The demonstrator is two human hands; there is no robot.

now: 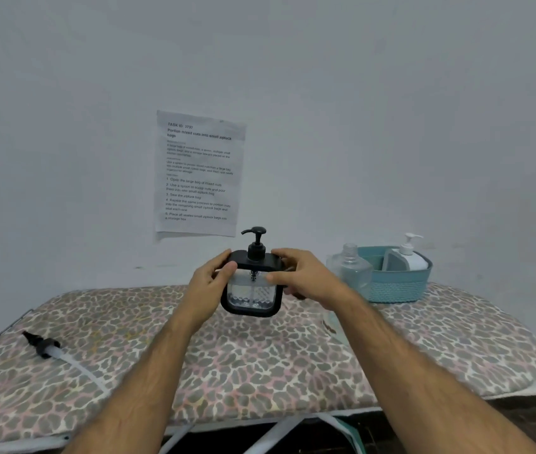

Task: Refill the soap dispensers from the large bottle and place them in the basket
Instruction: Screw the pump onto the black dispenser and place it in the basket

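I have both hands on the square soap dispenser, lifted clear above the middle of the leopard-print surface. My left hand grips its left side, thumb curled over the black top edge, and my right hand grips the right side, fingers wrapped across the clear front. The dispenser has a black frame, a clear body and a black pump head standing upright on top.

Far right on the surface sits the teal basket, with a white pump dispenser standing inside it beside a grey item I cannot identify. Touching the basket's left side is the large clear bottle, uncapped. Near the left edge lies a loose black pump with its tube, well apart from everything else. On the far wall hangs a printed sheet.
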